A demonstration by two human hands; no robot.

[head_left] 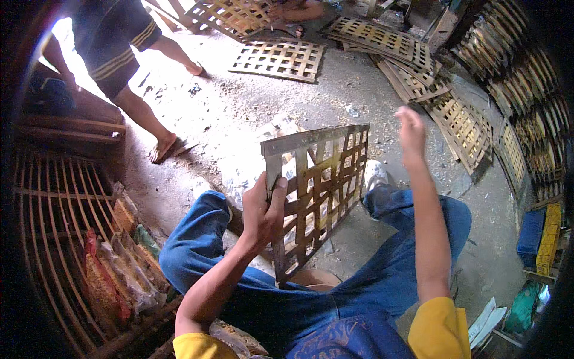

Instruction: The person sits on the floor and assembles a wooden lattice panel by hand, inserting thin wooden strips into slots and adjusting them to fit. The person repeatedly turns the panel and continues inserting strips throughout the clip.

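The left hand point(263, 209) is clamped on the left edge of a woven bamboo panel point(320, 191), which stands tilted on its lower corner between the person's knees, over the dusty floor point(239, 107). The right hand point(411, 133) is raised just beside the panel's top right corner, not touching it; it is blurred, so I cannot tell whether its fingers are apart or together.

With only one hand gripping one edge, the panel could swing or tip to the right and slip off its corner. Rough strip ends might also scratch the gripping fingers.

The panel's bottom corner is hidden behind the left forearm and jeans. A standing person point(119, 48) at the upper left is cut off above the waist. The stacked panels point(382, 39) along the far edge of the floor blur toward the rim.
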